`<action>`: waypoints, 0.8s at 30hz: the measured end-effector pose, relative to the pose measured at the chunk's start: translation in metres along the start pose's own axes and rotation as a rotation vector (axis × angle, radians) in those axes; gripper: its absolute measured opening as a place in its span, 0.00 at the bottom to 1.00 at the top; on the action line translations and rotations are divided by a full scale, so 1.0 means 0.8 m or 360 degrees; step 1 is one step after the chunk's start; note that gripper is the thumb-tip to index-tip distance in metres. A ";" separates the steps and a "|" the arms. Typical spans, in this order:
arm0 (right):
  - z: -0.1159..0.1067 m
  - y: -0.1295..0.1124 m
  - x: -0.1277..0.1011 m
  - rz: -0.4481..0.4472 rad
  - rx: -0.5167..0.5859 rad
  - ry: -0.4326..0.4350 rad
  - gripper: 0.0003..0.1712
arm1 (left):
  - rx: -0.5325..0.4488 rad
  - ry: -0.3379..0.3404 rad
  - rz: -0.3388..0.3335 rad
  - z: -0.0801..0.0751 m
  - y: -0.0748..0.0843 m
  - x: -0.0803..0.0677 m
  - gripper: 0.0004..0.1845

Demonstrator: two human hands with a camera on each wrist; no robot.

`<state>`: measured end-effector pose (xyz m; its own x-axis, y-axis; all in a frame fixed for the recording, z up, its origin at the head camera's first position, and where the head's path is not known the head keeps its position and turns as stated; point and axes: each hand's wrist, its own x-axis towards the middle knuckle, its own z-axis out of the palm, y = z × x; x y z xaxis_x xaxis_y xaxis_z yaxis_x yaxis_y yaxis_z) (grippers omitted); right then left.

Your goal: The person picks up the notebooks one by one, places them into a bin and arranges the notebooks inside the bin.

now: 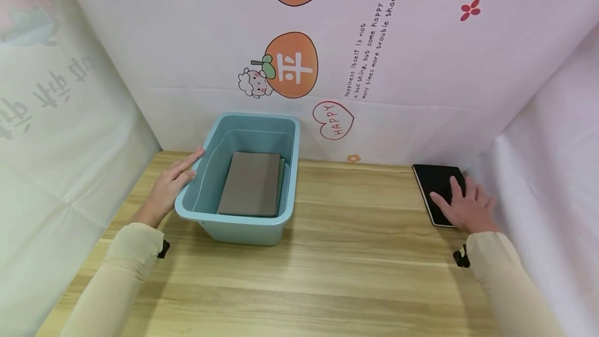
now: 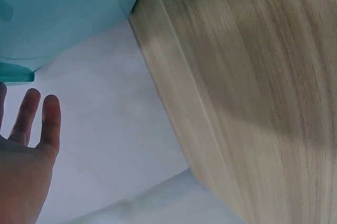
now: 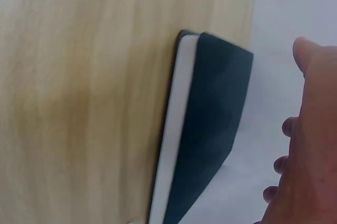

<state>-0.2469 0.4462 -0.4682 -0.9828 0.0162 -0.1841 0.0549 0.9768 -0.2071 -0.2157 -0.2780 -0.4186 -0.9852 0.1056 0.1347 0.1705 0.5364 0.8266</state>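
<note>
A light blue plastic bin (image 1: 255,220) stands at the left on the wooden table. Inside lies a grey-brown book (image 1: 252,183) on top of a greenish one (image 1: 282,178). My left hand (image 1: 166,189) is at the bin's left rim, fingertips touching it; from the left wrist, extended fingers (image 2: 50,116) show just below the rim. At the far right of the table lies a black notebook (image 1: 427,183) with pale page edges. Over its right part is my right hand (image 1: 468,209), fingers spread; the right wrist view shows a gap between hand and notebook (image 3: 213,108).
A white printed cloth (image 1: 412,66) hangs behind the table, with more cloth on the left (image 1: 79,160) and right (image 1: 552,144) sides. Bare wood tabletop (image 1: 355,243) stretches between the bin and the notebook.
</note>
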 end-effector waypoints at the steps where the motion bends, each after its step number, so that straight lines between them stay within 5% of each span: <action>1: 0.001 0.002 0.000 -0.0002 0.0009 0.0003 0.58 | 0.0000 0.0004 -0.0004 0.000 0.000 0.000 0.25; 24: 0.028 0.037 -0.002 0.0092 0.0069 -0.0066 0.59 | 0.0037 0.0005 0.0036 -0.001 -0.003 0.000 0.25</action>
<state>-0.2394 0.4699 -0.4958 -0.9696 0.0628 -0.2363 0.1201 0.9643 -0.2362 -0.2165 -0.2803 -0.4200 -0.9812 0.1151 0.1549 0.1928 0.5530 0.8105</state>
